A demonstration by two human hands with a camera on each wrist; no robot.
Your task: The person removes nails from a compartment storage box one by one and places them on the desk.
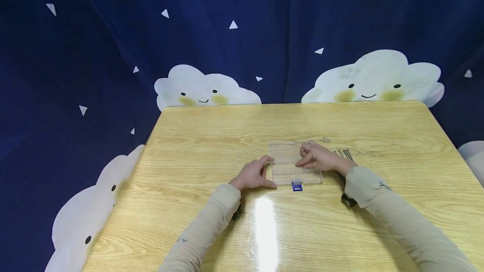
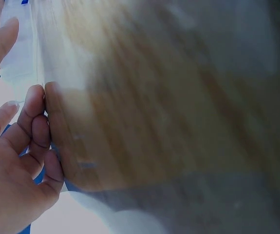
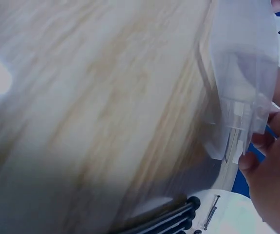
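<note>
A clear plastic box with a blue latch lies on the table, its transparent lid folded open toward the far side. My left hand holds the box's left side, thumb at the near corner and index finger by the hinge. In the left wrist view, the other fingers of the left hand are bent. Over the right half of the box reaches my right hand, one finger pointing down near the hinge and others curled. I cannot tell whether it pinches anything.
Several long dark nails lie right of the box, partly under the right forearm. A few small thin nails are beyond its far right corner. A wooden table stretches around, with a navy curtain behind.
</note>
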